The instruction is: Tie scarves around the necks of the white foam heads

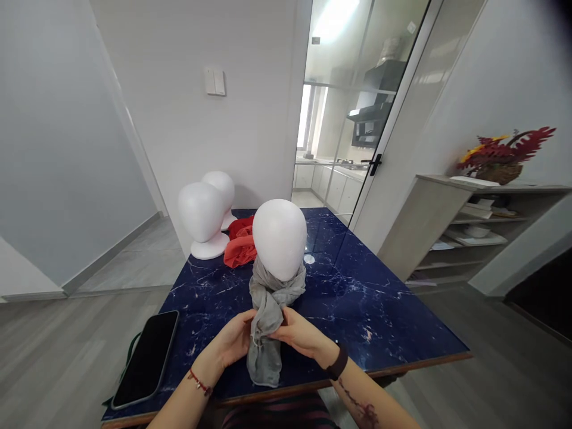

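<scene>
Fingers of both hands close in on a gray scarf (267, 313) wound around the neck of a white mannequin head (279, 235), which stands upright on the dark blue marbled tabletop (357, 298). Taking the scarf's gathered front as the clock's center, the head rises at twelve o'clock and the loose end drops toward six, stopping short of the tabletop's near edge. The left hand (236, 342) comes in from eight o'clock, its thumb raised against the cloth and its fingers slightly curled along the scarf's side; their tips go out of sight behind the fabric, so I cannot tell how firmly they press. The right hand (300, 333) reaches in from four o'clock, thumb above and forefinger lower, a little apart, with a fold of the scarf pinched between them; its other fingers are mostly hidden. A red bracelet (199, 381) circles the left wrist, a dark band (338, 361) the right. At eleven o'clock, crumpled red cloth (241, 244) lies just beside the head, and two more white heads (201, 211) stand beyond it toward ten. A dark-screened phone (146, 360) rests at eight o'clock.
</scene>
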Demonstrator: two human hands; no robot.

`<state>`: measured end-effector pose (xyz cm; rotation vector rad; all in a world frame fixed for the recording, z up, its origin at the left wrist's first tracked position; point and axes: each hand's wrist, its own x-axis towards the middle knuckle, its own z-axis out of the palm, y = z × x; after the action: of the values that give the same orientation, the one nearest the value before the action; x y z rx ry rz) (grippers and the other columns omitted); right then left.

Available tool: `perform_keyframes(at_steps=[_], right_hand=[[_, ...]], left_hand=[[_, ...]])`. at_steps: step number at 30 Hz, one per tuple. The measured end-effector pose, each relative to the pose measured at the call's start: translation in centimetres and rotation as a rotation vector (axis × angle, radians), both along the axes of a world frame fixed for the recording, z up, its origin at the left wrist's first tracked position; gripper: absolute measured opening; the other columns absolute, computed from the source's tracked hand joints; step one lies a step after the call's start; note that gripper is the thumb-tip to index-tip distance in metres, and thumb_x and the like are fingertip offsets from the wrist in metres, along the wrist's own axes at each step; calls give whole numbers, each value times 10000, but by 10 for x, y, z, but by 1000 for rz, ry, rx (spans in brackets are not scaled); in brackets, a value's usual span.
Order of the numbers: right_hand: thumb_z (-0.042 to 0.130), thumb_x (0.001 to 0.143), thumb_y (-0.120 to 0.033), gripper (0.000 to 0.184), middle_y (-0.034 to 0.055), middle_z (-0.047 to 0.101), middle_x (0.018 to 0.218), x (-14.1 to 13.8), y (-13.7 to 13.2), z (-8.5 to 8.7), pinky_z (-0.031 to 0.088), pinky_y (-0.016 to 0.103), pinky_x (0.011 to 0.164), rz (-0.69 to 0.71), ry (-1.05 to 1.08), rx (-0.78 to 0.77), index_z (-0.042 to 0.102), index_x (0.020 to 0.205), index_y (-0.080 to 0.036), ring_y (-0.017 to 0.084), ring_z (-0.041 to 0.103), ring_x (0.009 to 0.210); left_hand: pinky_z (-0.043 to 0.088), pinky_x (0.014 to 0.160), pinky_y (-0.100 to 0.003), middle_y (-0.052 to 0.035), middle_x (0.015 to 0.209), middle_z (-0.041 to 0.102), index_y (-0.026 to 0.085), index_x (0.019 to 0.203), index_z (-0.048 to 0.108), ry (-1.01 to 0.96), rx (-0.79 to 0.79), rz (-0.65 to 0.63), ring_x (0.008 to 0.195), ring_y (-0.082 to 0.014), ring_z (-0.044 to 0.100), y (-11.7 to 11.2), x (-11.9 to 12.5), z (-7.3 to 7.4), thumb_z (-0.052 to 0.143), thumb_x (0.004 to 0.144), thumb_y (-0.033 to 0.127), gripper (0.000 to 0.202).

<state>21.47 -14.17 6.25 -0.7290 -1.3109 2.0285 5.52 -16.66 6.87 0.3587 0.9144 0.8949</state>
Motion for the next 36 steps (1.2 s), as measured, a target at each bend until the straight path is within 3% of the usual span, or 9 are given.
perform_keyframes(at_steps=[4,7,10,13,18,23,27,30,36], right_hand=[[772,603,-318,387,36,639,912,21,5,9,476,368,835,74,-1,-78,609,916,-162,161,603,849],[704,693,-429,368,37,620,898,24,8,6,512,402,751,1,9,-193,565,919,-173,162,611,810],[699,673,-500,437,6,606,839,12,9,-6,517,341,639,-65,-86,-215,527,919,-183,138,600,711],[776,596,-417,473,-7,601,813,-1,10,-14,470,231,590,-104,-144,-91,541,919,-165,108,573,685],[770,605,-328,385,-59,526,652,7,16,-7,328,159,418,-80,-155,7,565,869,-137,25,412,449],[716,660,-288,447,-42,554,730,26,19,-4,319,153,377,-17,-216,32,539,1048,-155,13,392,412],[620,704,-201,527,-2,585,866,34,20,-20,365,176,370,-112,-398,185,435,1197,-193,32,445,397],[526,737,-154,438,-9,591,871,36,22,-32,363,177,368,-210,-494,391,419,1157,-223,41,447,386],[466,746,-103,277,-37,590,749,29,13,-42,417,195,519,-361,-497,592,436,1000,-210,81,501,498]], left_hand=[[382,597,-235,-10,571,594,143,569,620,401,300,-122,582,-141,525,3,-9,0,600,704,236,166],[383,691,-253,-10,608,546,169,478,592,774,574,-187,693,-169,505,4,-7,0,609,707,294,261],[368,828,-297,-44,668,531,195,499,625,1013,743,-175,884,-239,497,1,1,-3,606,717,315,249],[326,934,-341,-79,795,570,211,677,710,1051,751,-177,1048,-282,451,-4,1,-3,611,720,329,159],[379,858,-307,-58,956,587,219,917,705,1003,748,-354,894,-221,526,-3,-27,13,676,653,277,272],[380,811,-271,-40,911,637,217,1076,585,1074,770,-99,854,-199,575,9,-48,21,594,664,143,419],[377,656,-270,17,662,591,208,931,557,1302,635,74,621,-174,549,18,-54,18,583,695,212,237],[389,622,-252,16,604,601,197,786,534,1098,571,88,592,-154,554,19,-50,20,594,720,258,108],[484,704,-266,-68,844,690,147,931,617,122,270,68,711,-160,637,3,-4,35,643,717,264,246]])
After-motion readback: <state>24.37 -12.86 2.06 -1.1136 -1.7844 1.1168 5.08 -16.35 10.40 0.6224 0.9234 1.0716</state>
